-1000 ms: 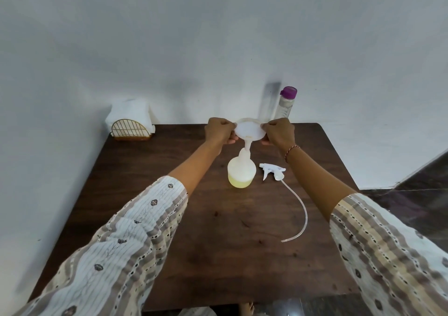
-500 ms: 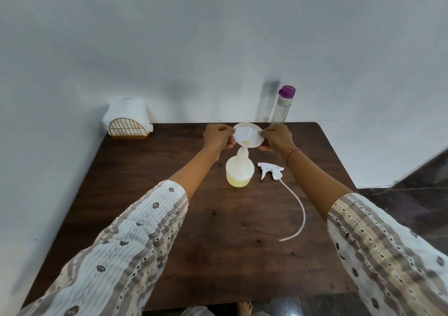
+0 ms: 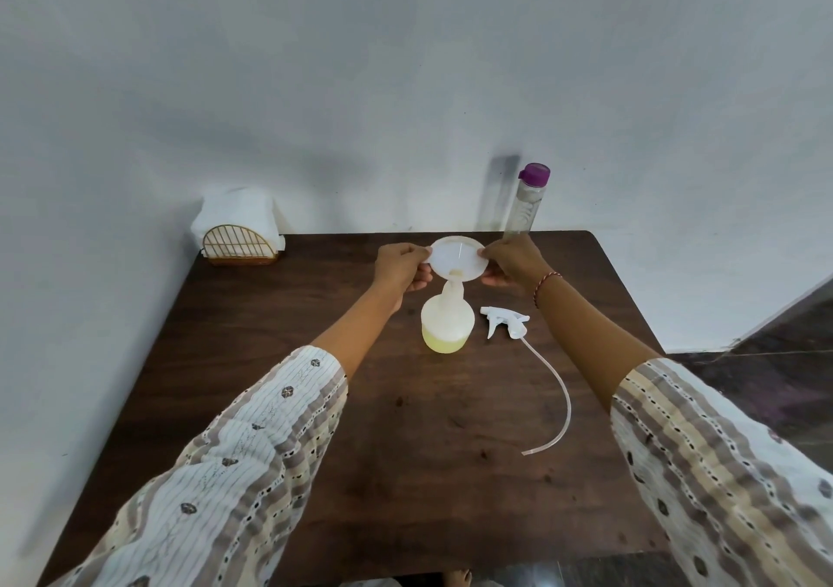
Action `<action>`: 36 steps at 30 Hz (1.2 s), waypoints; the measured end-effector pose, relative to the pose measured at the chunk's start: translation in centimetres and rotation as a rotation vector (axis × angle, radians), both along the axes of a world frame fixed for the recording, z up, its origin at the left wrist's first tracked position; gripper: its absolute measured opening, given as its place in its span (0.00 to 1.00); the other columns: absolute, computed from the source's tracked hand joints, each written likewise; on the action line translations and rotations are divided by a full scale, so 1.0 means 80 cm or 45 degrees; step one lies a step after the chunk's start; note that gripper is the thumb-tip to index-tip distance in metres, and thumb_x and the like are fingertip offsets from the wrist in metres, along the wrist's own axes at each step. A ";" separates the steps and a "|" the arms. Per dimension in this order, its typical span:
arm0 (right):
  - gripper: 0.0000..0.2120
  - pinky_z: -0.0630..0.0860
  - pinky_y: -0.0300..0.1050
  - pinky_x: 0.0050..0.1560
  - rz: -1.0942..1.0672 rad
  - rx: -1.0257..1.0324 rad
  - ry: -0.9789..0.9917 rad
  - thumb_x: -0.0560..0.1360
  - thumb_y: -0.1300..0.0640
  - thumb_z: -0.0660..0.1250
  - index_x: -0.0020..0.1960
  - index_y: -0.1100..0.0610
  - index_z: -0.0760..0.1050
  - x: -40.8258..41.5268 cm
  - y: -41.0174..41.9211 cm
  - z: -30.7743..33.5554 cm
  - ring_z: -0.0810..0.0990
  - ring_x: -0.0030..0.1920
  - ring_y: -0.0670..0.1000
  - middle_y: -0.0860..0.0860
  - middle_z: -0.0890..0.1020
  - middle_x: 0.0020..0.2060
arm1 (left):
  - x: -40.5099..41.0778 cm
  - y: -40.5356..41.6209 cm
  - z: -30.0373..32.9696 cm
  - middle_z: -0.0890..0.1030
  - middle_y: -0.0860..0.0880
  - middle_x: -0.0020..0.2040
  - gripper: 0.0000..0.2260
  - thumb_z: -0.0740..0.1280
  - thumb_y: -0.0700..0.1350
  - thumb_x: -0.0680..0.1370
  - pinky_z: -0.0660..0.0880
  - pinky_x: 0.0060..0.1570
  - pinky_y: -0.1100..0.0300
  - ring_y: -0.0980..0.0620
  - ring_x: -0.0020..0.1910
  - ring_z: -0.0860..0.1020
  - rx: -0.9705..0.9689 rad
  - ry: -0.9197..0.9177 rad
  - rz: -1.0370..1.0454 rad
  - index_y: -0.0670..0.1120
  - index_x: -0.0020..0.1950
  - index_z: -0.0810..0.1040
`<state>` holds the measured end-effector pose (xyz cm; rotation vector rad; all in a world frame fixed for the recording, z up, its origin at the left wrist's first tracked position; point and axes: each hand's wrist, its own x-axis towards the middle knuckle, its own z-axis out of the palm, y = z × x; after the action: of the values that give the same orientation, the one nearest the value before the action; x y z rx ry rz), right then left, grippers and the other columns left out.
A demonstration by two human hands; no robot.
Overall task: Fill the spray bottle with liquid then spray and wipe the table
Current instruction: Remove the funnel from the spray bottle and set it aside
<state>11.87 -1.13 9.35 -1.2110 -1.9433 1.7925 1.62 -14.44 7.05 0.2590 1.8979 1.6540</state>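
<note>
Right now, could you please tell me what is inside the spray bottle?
Pale yellow liquid fills the lower part of the spray bottle. A white funnel sits in its neck, hiding the opening.

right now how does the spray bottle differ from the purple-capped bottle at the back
The spray bottle is squat and rounded; the purple-capped bottle is tall and slim. The spray bottle stands open with a funnel in its neck; the purple-capped bottle is closed. The spray bottle holds yellowish liquid low down; the other looks clear. Both stand upright on the table.
</note>
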 end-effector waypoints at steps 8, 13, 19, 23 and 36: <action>0.05 0.80 0.38 0.28 0.015 0.040 0.032 0.74 0.63 0.67 0.43 0.66 0.75 -0.018 0.016 0.022 0.79 0.33 0.51 0.57 0.79 0.35 | -0.016 0.008 0.016 0.76 0.48 0.31 0.08 0.65 0.42 0.77 0.74 0.27 0.66 0.59 0.22 0.74 0.057 -0.067 0.041 0.44 0.38 0.76; 0.05 0.80 0.39 0.32 0.041 0.111 0.082 0.74 0.61 0.68 0.43 0.64 0.77 -0.038 0.030 0.029 0.80 0.35 0.51 0.56 0.79 0.35 | -0.038 0.015 0.027 0.77 0.48 0.32 0.07 0.65 0.42 0.77 0.75 0.30 0.66 0.57 0.26 0.76 0.102 -0.045 0.039 0.44 0.39 0.76; 0.04 0.81 0.40 0.32 0.113 0.163 0.054 0.73 0.64 0.68 0.47 0.63 0.79 -0.079 0.041 0.014 0.81 0.41 0.55 0.59 0.80 0.43 | -0.076 0.023 0.014 0.80 0.43 0.43 0.09 0.66 0.35 0.76 0.78 0.34 0.68 0.54 0.34 0.78 0.080 -0.006 0.098 0.37 0.55 0.77; 0.04 0.81 0.39 0.32 0.134 0.162 0.005 0.73 0.66 0.67 0.48 0.62 0.78 -0.119 0.046 -0.008 0.81 0.39 0.55 0.59 0.80 0.43 | -0.109 0.037 -0.011 0.80 0.40 0.50 0.09 0.67 0.31 0.74 0.79 0.40 0.64 0.50 0.41 0.81 0.002 -0.010 0.258 0.35 0.54 0.78; 0.12 0.81 0.37 0.39 0.137 0.109 0.025 0.71 0.69 0.64 0.51 0.60 0.81 -0.196 0.089 -0.143 0.82 0.41 0.50 0.56 0.82 0.43 | -0.180 0.085 -0.119 0.81 0.39 0.45 0.06 0.65 0.33 0.75 0.79 0.38 0.64 0.50 0.36 0.81 -0.088 -0.312 0.537 0.35 0.51 0.79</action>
<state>-3.81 5.98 -2.10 -1.0767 -2.0880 1.7441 -12.75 -7.64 -2.49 -0.3828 1.9012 1.7809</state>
